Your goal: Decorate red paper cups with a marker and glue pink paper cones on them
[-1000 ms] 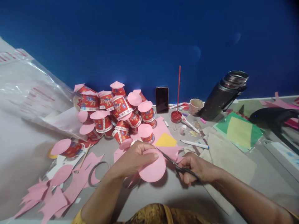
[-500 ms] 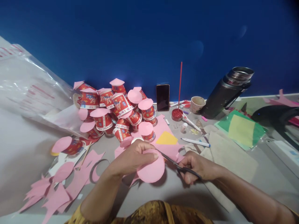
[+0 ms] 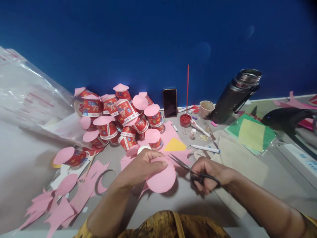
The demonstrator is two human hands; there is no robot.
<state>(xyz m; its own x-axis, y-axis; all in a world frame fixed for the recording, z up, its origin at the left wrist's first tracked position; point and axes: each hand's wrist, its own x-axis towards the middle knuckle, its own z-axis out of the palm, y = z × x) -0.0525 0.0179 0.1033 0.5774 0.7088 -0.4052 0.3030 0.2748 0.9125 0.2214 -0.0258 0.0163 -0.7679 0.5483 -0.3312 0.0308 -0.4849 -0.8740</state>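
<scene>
My left hand (image 3: 146, 167) pinches a pink paper circle (image 3: 162, 178) by its upper edge, thumb on top, over the front of the table. In my right hand (image 3: 208, 175) is a pair of black-handled scissors (image 3: 182, 164), its fingers through the loops. The blades are slightly parted and point up and left, close to the circle's upper right edge but apart from it. Behind the circle lies a larger pink sheet (image 3: 182, 158) with a yellow paper piece (image 3: 175, 144) on it.
Red paper cups (image 3: 126, 110) with pink paper discs are heaped behind my left hand. Pink scraps (image 3: 86, 191) and a grey tape ring (image 3: 105, 181) lie left. A phone (image 3: 170, 102), red glitter pot (image 3: 185, 121), marker (image 3: 205, 148), leaning black flask (image 3: 232, 99) and cloth (image 3: 244, 162) are beyond.
The scissors have drawn back from the circle's edge, and their blades have parted. My left hand still holds the circle. The whole view has shifted slightly.
</scene>
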